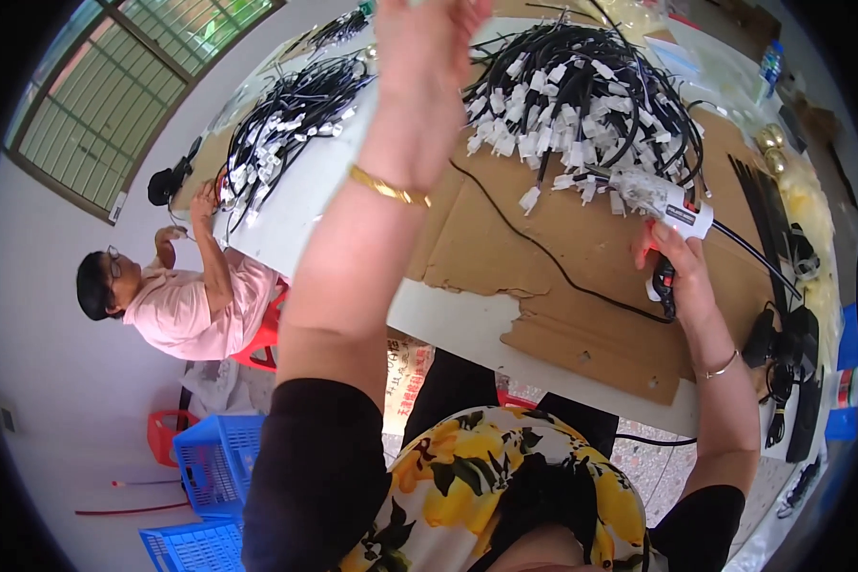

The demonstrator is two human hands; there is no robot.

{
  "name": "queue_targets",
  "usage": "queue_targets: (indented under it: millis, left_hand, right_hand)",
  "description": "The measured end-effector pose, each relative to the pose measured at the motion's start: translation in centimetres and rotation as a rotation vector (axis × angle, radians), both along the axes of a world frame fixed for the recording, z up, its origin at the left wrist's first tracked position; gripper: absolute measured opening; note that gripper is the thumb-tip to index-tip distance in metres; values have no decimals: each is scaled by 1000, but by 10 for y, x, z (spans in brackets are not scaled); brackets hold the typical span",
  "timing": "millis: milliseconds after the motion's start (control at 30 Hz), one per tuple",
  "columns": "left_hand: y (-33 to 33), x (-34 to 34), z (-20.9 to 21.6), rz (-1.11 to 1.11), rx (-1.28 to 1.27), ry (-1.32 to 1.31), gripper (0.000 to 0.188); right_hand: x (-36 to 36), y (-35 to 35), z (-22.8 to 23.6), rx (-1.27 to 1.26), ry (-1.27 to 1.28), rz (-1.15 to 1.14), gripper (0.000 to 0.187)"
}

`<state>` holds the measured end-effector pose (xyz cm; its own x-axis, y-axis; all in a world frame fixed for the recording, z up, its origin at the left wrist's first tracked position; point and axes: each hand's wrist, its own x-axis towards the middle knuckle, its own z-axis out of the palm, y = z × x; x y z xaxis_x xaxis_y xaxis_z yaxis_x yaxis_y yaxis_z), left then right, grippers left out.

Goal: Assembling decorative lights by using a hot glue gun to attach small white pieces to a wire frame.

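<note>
One hand of mine, the right hand, was wrapped around the handle of a white-and-black glue gun, held above a cardboard sheet, its nozzle pointing left at the near edge of a big heap of black cables with white connectors. My left hand stretched to the upper edge, blurred and partly cut off, so I could not tell whether its fingers were spread or pinching something. A second cable heap lay on the white table to the left, near a co-worker in pink. Toward the far right was a clear bottle with a blue cap; how full it was I could not make out. Down on the left were two blue crates with perforated walls, their contents unclear, and a translucent plastic bag near a red stool.
</note>
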<state>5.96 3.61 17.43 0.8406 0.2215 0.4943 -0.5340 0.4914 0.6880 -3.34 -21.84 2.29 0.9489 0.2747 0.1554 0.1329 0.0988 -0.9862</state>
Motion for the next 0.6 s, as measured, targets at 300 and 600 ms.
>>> queue_targets:
  millis: [300,600]
  left_hand:
    - [106,-18,64,370,193,-268,8]
    - [252,-49,-109,882,893,249,16]
  right_hand:
    - [0,-1,1,-21,17,-15,29]
    - [-2,6,-4,-20,37,11,29]
